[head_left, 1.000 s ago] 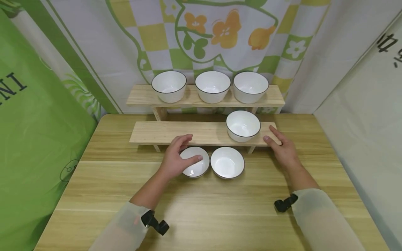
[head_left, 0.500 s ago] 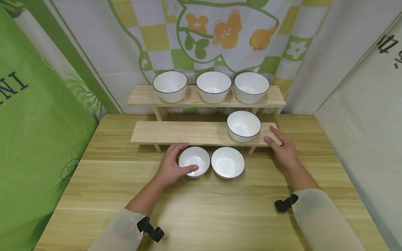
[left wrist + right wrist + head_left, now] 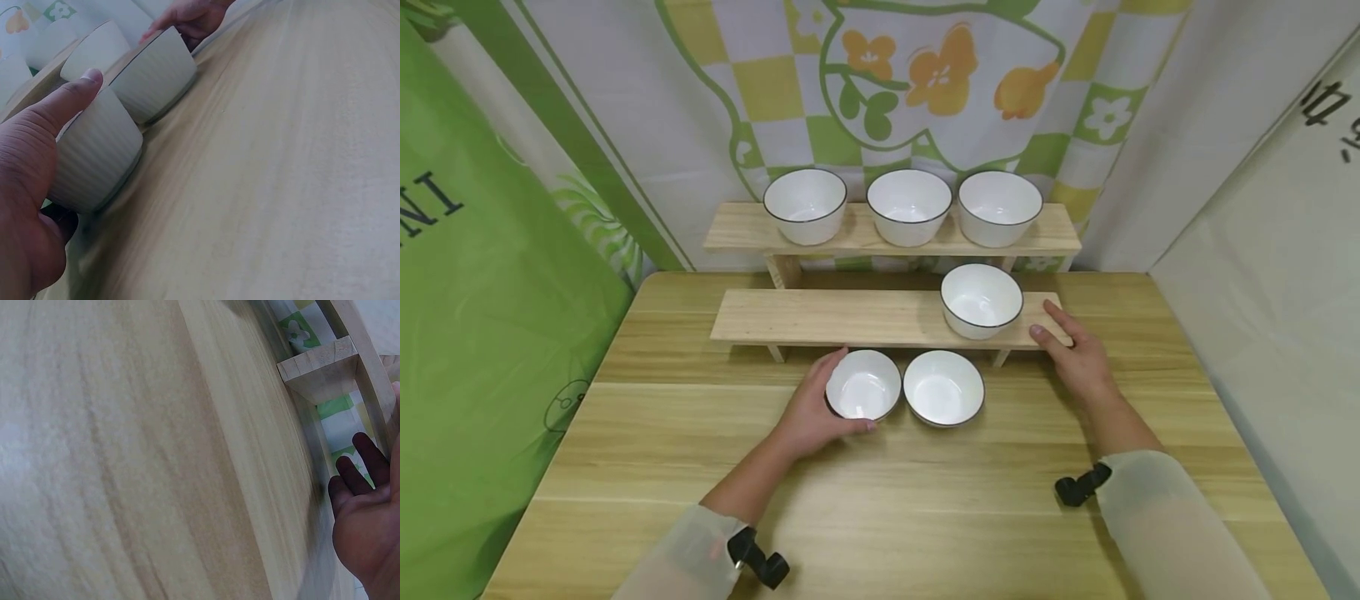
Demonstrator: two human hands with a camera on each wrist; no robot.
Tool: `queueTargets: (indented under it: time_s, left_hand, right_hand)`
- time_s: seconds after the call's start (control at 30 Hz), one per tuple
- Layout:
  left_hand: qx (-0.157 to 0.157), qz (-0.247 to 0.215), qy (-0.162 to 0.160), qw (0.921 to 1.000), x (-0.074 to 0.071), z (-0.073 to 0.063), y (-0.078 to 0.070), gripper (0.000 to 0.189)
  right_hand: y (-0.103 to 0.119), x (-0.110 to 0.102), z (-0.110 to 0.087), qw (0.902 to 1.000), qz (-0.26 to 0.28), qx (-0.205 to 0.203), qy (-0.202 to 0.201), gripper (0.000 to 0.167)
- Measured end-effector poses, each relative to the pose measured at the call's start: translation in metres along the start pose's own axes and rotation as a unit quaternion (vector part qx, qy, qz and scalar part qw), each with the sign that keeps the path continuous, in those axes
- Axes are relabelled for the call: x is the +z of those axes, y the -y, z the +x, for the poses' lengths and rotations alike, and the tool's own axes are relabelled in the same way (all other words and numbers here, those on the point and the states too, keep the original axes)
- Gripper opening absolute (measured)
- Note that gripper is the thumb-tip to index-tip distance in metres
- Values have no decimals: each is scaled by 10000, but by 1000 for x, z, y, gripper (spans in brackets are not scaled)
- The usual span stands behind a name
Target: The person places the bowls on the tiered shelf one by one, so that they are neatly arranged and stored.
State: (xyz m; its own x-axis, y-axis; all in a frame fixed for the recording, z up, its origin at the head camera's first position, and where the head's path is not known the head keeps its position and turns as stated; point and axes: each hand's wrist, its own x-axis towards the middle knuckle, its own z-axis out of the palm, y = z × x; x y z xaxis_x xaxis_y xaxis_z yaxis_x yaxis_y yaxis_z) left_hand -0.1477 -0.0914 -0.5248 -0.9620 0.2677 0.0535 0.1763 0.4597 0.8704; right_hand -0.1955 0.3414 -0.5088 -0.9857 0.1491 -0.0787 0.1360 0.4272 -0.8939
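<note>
My left hand [image 3: 811,414] grips a white bowl [image 3: 863,385] with a dark rim on the table, thumb along its near side and fingers round its far left side. In the left wrist view the bowl's ribbed outer wall [image 3: 97,153] shows beside the thumb. A matching bowl [image 3: 943,388] stands upright close to its right. My right hand [image 3: 1084,365] holds the right end of the lower wooden shelf [image 3: 827,317], thumb on top; in the right wrist view several fingers [image 3: 355,478] reach below the board. Another white bowl [image 3: 981,296] sits on that shelf, left of the right hand.
Behind, a higher wooden shelf [image 3: 857,242] bears three more white bowls in a row, the middle one [image 3: 908,208] between the others. A patterned curtain [image 3: 775,92] hangs at the back. Green cloth [image 3: 490,275] borders the wooden table [image 3: 925,517] on the left.
My left hand has come down and toward me around the left bowl, its thumb shifting from over the bowl to its near side. The right hand has stayed at the shelf end.
</note>
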Motion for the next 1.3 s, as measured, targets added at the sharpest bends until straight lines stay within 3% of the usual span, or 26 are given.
queueTargets:
  time_s: [0.2, 0.67, 1.3]
  left_hand:
    - [-22, -85, 60, 9999, 5, -2, 4, 132]
    - [48, 94, -218, 9997, 7, -1, 7, 127]
    - [77, -78, -345, 9993, -8, -3, -10, 121]
  right_hand:
    - [1, 0, -1, 10000, 11, 26, 18, 77]
    - [1, 1, -1, 10000, 41, 7, -24, 76]
    - [1, 1, -1, 9999, 141, 42, -60, 74]
